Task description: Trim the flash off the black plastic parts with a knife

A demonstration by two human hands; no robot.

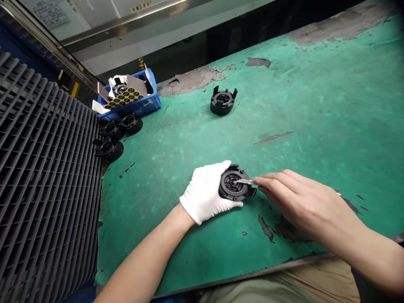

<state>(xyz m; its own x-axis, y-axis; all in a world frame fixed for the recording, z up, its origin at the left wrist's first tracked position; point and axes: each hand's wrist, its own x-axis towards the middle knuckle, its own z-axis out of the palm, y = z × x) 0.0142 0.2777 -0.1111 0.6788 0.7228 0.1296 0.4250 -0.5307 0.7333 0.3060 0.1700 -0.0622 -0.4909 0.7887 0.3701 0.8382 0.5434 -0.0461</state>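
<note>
My left hand [206, 191], in a white glove, is wrapped round a round black plastic housing [232, 185] just above or on the green tabletop. The housing's ribbed inner face is turned up towards me. Bare, my right hand [296, 198] pinches a craft knife [244, 181] from the right. The pointed blade reaches over the middle of the housing, its tip at the central hub; whether it touches I cannot tell. The knife's handle is mostly hidden by my fingers.
Another black housing [222, 101] stands upright farther back. Three more black housings [109, 148] sit at the left beside a stack of grey grid trays [47, 176]. Behind them, a blue bin [151, 103] holds a sheet of round stickers [126, 98] and other pieces. The green tabletop [331, 113] has peeling patches.
</note>
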